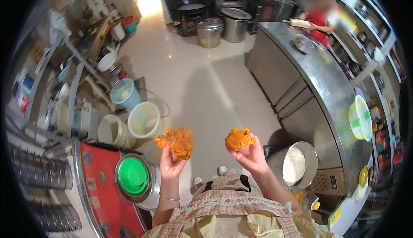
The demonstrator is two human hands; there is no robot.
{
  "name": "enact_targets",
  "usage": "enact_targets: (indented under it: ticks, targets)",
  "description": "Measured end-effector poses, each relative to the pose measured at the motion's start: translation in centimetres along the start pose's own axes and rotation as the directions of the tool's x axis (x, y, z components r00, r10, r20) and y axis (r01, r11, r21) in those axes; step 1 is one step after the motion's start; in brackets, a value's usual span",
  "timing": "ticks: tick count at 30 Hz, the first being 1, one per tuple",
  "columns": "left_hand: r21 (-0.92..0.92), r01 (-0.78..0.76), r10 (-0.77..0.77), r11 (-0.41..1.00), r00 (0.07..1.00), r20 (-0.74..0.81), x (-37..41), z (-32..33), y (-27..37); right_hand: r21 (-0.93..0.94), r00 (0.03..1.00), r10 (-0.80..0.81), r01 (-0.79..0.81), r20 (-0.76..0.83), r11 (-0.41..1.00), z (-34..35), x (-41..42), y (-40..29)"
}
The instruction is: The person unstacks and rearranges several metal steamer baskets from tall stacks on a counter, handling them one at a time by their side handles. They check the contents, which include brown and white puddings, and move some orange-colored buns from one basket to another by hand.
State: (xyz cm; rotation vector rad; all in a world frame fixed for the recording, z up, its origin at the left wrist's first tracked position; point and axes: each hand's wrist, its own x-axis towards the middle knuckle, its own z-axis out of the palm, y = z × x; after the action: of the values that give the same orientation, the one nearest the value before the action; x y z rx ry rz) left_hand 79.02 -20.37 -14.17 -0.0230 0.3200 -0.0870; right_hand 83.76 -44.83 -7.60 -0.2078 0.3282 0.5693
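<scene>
My left hand [172, 163] is closed on a large orange-coated piece of food [179, 143], perhaps marinated meat, held up by its lower edge. A smaller orange-coated piece [238, 138] with dark specks rests in the fingers of my right hand [253, 157]. Both hands are raised in front of my checked apron [222, 202], well apart from each other, over the tiled floor. What the pieces are exactly, I cannot tell.
Plastic buckets [144, 120] and a red-topped surface with a green bowl [133, 176] lie left. Right are a steel counter [326, 86] and a bowl of flour-like powder [294, 166]. Beyond, a person [319, 25] holds a rolling pin [300, 23] near steel pots [209, 33].
</scene>
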Motion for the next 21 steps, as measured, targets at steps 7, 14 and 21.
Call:
enact_targets:
  ticks: [7, 14, 21]
  targets:
    - [0.179, 0.17, -0.181, 0.969, 0.982, 0.047, 6.1, 1.7, -4.2, 0.053, 0.967, -0.254, 0.253, 0.015, 0.966, -2.0, -1.6, -5.0]
    - [0.426, 0.221, -0.302, 0.877, 0.944, 0.132, 10.8, 7.4, -12.7, 0.044, 0.888, -0.46, 0.461, -0.016, 0.887, -2.4, -5.0, -12.9]
    - [0.403, 0.383, -0.449, 0.831, 0.89, 0.081, 14.0, 9.7, -19.7, -0.038, 0.825, -0.565, 0.565, 0.005, 0.824, -3.3, -7.6, -17.4]
